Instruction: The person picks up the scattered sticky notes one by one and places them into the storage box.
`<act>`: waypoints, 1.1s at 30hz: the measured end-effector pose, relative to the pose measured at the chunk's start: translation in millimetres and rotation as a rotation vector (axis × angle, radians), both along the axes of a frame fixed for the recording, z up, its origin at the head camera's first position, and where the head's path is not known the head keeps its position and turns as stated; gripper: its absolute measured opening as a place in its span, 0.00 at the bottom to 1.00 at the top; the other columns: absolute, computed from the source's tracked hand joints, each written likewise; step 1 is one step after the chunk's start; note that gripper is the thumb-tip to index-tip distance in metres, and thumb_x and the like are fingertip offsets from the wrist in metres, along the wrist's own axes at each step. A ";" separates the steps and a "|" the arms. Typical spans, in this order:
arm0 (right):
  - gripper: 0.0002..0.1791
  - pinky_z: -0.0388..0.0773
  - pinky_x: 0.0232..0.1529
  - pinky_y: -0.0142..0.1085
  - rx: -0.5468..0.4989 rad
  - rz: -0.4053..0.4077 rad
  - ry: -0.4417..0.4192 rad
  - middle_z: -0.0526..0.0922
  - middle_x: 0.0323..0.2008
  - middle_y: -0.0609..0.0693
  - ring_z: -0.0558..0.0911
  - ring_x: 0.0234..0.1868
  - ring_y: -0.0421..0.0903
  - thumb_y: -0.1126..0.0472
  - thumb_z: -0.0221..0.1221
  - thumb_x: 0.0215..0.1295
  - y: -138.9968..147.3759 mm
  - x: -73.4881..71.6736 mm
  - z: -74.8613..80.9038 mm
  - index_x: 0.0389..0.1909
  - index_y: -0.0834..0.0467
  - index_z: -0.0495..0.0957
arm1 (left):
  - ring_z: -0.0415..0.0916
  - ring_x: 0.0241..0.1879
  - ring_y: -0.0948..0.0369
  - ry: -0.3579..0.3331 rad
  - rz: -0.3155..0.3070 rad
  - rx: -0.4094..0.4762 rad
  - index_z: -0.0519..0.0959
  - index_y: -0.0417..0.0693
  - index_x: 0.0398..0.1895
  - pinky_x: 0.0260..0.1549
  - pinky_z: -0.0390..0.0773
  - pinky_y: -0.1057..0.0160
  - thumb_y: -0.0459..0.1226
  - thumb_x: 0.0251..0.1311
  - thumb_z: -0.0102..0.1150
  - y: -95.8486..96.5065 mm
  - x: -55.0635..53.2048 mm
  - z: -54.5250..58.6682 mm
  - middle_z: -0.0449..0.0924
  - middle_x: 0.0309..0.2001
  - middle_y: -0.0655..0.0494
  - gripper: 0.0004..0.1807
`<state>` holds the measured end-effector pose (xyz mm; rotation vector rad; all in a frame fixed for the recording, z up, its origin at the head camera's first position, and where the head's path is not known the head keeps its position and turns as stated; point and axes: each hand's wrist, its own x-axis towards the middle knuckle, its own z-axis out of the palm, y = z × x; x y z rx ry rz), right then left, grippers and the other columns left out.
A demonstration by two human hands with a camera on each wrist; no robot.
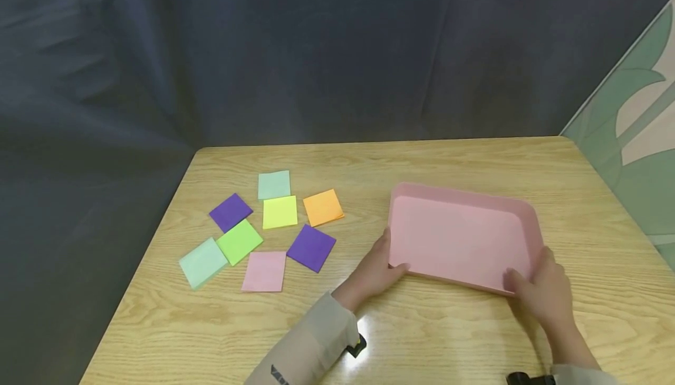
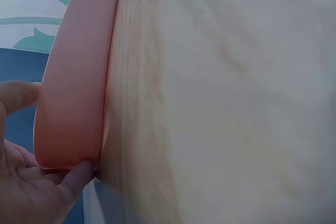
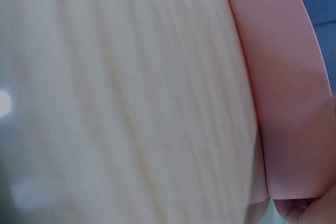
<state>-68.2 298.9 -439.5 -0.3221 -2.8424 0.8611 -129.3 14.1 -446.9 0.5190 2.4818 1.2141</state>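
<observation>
Tray: one, pink, shallow and rectangular with rounded corners [image 1: 459,238]; it is on the right half of the table [image 1: 432,341], set at a slight slant, a person's hand at each near corner. Whether its base lies flat on the wood, I cannot tell.
Hands: two, both on the tray.
Left hand [image 1: 375,272]: pinches the tray's left near corner, thumb over the near rim, other fingers along the outer left side.
Right hand [image 1: 548,291]: grips the right near corner, thumb at the inside of the near wall, fingers round the outer right side.
Paper squares: eight, in six colours, grouped left of the tray and well apart from it, except that the right-hand ones lie nearer.
Mint squares: two, one at the far edge of the group [image 1: 273,185], one at its left [image 1: 203,263].
Purple squares: two, one at the left [image 1: 231,213], one at the right [image 1: 312,248].
Yellow square: one [image 1: 280,213], just below the far mint one.
Orange square: one [image 1: 324,208], right of the yellow and apart from it.
Lime square: one [image 1: 239,242], between the left purple and the left mint.
Pink square: one [image 1: 264,272], nearest the person, beside the right purple.
Sleeves: two, pale; the left [image 1: 311,341] shows more.
Backdrop: one dark cloth [image 1: 337,51] behind the table.
</observation>
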 end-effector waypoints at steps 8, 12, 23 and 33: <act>0.33 0.67 0.21 0.53 0.006 0.018 0.047 0.69 0.22 0.71 0.72 0.22 0.65 0.63 0.58 0.46 -15.1 4.1 0.3 0.45 0.81 0.55 | 0.43 0.62 0.59 0.014 0.018 0.027 0.36 0.41 0.65 0.57 0.47 0.62 0.45 0.54 0.52 -17.3 11.5 2.3 0.41 0.65 0.49 0.45; 0.33 0.67 0.21 0.52 0.001 0.030 0.057 0.70 0.22 0.70 0.72 0.22 0.62 0.63 0.59 0.46 -20.8 5.1 0.2 0.45 0.81 0.55 | 0.43 0.62 0.59 0.021 0.019 0.021 0.36 0.41 0.66 0.57 0.48 0.61 0.45 0.54 0.52 -23.9 15.6 3.4 0.41 0.65 0.50 0.45; 0.39 0.65 0.29 0.58 -0.010 0.037 0.067 0.67 0.29 0.79 0.69 0.31 0.72 0.64 0.58 0.45 -34.6 7.0 0.6 0.51 0.83 0.50 | 0.44 0.62 0.60 0.065 -0.003 -0.003 0.34 0.43 0.66 0.56 0.50 0.62 0.43 0.55 0.52 -36.5 22.7 2.1 0.42 0.65 0.51 0.45; 0.39 0.63 0.34 0.60 -0.036 0.038 0.082 0.66 0.34 0.81 0.67 0.36 0.74 0.63 0.56 0.50 -44.1 5.0 -1.2 0.54 0.82 0.47 | 0.44 0.62 0.58 0.058 0.023 0.015 0.34 0.44 0.66 0.56 0.50 0.58 0.43 0.56 0.51 -47.3 33.4 7.7 0.41 0.66 0.51 0.44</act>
